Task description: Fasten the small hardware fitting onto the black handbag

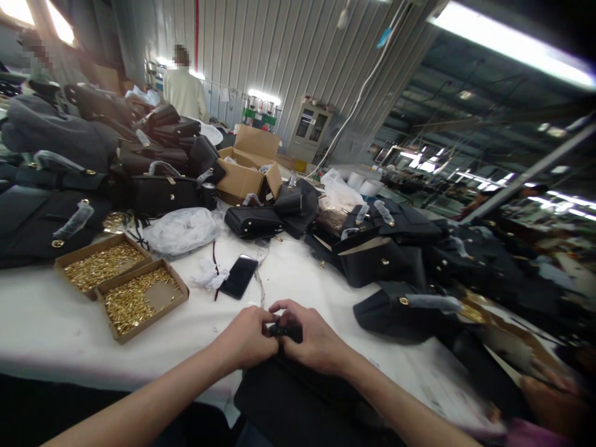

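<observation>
Together, both hands [285,338] clenched, fingers pinching small black part [287,331] over black bag [298,403].

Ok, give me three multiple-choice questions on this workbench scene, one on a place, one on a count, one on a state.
1. Where does the black smartphone lie?
A. in a box
B. on the white table
C. on a bag

2. How many shallow cardboard trays of gold metal fittings are there?
A. one
B. two
C. four

3. What are the left hand and right hand doing?
A. resting flat
B. pinching a small black part
C. holding the phone

B, it lies screen-up on the tabletop; B, two trays sit side by side; B, fingers of both hands close on the part.
</observation>
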`<state>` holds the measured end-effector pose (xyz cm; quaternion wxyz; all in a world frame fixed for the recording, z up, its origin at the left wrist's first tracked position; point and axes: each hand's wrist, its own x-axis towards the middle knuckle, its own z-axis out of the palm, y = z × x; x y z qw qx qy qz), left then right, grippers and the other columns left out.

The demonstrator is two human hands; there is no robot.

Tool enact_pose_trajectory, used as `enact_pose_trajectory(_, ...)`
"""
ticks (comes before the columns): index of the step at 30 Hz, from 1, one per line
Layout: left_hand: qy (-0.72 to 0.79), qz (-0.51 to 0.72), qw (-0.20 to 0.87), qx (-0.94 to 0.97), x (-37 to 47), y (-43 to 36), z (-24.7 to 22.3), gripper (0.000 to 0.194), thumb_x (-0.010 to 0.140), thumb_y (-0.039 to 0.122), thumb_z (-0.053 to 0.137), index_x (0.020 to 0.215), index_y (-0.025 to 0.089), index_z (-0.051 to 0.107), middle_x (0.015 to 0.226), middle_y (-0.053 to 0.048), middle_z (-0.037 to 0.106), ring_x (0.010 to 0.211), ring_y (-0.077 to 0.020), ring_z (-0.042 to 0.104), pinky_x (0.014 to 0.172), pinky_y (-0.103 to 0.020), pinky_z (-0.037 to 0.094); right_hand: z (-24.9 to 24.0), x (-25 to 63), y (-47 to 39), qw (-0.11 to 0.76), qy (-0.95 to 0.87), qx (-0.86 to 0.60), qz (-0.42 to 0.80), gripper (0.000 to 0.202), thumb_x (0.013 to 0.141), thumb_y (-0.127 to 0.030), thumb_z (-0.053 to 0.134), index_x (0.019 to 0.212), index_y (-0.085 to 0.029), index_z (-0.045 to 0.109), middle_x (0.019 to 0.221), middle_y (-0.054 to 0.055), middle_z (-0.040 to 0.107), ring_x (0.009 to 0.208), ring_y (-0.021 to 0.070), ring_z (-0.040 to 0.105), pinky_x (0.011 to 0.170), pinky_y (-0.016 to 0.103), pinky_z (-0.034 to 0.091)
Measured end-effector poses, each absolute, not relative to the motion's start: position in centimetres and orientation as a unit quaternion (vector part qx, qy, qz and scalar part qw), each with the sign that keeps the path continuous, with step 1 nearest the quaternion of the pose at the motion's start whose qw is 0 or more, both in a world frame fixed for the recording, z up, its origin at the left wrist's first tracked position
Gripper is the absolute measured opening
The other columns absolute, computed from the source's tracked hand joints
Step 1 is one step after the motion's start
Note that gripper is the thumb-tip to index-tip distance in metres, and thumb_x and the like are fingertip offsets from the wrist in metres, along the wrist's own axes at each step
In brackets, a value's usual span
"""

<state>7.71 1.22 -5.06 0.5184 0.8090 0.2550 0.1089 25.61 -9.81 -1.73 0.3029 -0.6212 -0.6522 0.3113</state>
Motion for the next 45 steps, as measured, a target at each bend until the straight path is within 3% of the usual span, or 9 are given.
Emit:
enact_pose_trajectory(7,0.239,0.117,0.511,0.817,7.7,1.2,-5.5,0.011,0.076,0.022,0.063,0.067,0.018,0.066,0.056,0.003,0.049,0.056,-0.0132,0.046,0.050,-0.029,0.027,-1.3,25.8,-10.0,0.302,-0.654,-0.615,0.321,0.055,0.081,-0.008,0.067,0.133,-0.028,0.066,0.098,-0.003,0.079,0.089,0.0199,0.073,0.084,0.029,0.054)
enact_pose_trajectory(13,0.216,0.144,0.491,0.831,7.2,0.4,-5.5,0.015,0.075,0.014,0.059,0.061,0.019,0.053,0.054,0.004,0.048,0.052,-0.0114,0.046,0.051,-0.030,0.024,-1.1,25.4,-10.4,0.305,-0.653,-0.618,0.314,0.057,0.078,-0.006,0.068,0.130,-0.028,0.067,0.098,-0.004,0.080,0.089,0.0198,0.075,0.086,0.029,0.055)
enact_pose_trajectory(19,0.236,0.179,0.479,0.827,7.7,-0.4,-6.2,0.015,0.077,0.014,0.059,0.063,0.018,0.058,0.056,0.002,0.052,0.053,-0.0133,0.050,0.051,-0.030,0.025,-1.0,24.7,-10.5,0.310,-0.641,-0.636,0.299,0.058,0.077,-0.004,0.066,0.129,-0.029,0.072,0.096,-0.005,0.081,0.085,0.0190,0.075,0.079,0.027,0.054)
enact_pose_trajectory(24,0.253,0.212,0.477,0.815,8.0,-0.4,-6.6,0.013,0.078,0.013,0.058,0.070,0.016,0.068,0.063,-0.002,0.060,0.064,-0.0164,0.057,0.057,-0.030,0.030,-0.9,24.6,-10.4,0.314,-0.629,-0.646,0.298,0.056,0.078,-0.006,0.067,0.130,-0.028,0.072,0.099,-0.003,0.081,0.091,0.0215,0.075,0.086,0.031,0.054)
enact_pose_trajectory(28,0.269,0.216,0.495,0.798,8.0,-0.4,-6.5,0.016,0.079,0.015,0.060,0.066,0.016,0.068,0.057,0.001,0.053,0.056,-0.0134,0.049,0.052,-0.031,0.025,-1.3,25.3,-11.1,0.336,-0.568,-0.637,0.398,0.067,0.077,-0.010,0.072,0.142,-0.027,0.064,0.113,0.002,0.080,0.110,0.0266,0.073,0.102,0.037,0.052)
enact_pose_trajectory(30,0.278,0.221,0.499,0.790,7.9,-0.5,-6.4,0.015,0.077,0.015,0.060,0.065,0.016,0.068,0.055,0.003,0.050,0.054,-0.0125,0.046,0.051,-0.031,0.023,-1.5,25.7,-11.6,0.366,-0.509,-0.622,0.469,0.062,0.082,-0.017,0.074,0.142,-0.026,0.061,0.122,0.004,0.079,0.115,0.0270,0.072,0.101,0.038,0.053)
enact_pose_trajectory(34,0.286,0.233,0.505,0.780,8.1,-0.5,-6.7,0.015,0.078,0.017,0.062,0.067,0.015,0.072,0.056,0.002,0.053,0.058,-0.0131,0.049,0.053,-0.031,0.024,-1.6,26.3,-12.0,0.388,-0.405,-0.639,0.527,0.036,0.095,-0.046,0.075,0.123,-0.023,0.068,0.115,0.006,0.080,0.091,0.0226,0.071,0.079,0.033,0.053)
enact_pose_trajectory(36,0.284,0.236,0.512,0.776,8.2,-0.4,-6.9,0.018,0.080,0.020,0.063,0.068,0.014,0.074,0.057,0.000,0.056,0.060,-0.0140,0.051,0.054,-0.031,0.024,-1.6,26.3,-11.7,0.393,-0.391,-0.640,0.532,0.039,0.096,-0.055,0.075,0.114,-0.020,0.074,0.106,0.006,0.080,0.090,0.0226,0.070,0.081,0.034,0.052)
enact_pose_trajectory(45,0.280,0.225,0.548,0.755,7.6,0.3,-7.4,0.015,0.068,0.018,0.060,0.054,0.014,0.062,0.052,0.004,0.039,0.058,-0.0111,0.041,0.053,-0.031,0.021,-2.1,26.2,-10.4,0.351,-0.406,-0.681,0.499,0.038,0.079,-0.048,0.092,0.103,-0.019,0.086,0.099,0.006,0.083,0.092,0.0237,0.070,0.089,0.037,0.050)
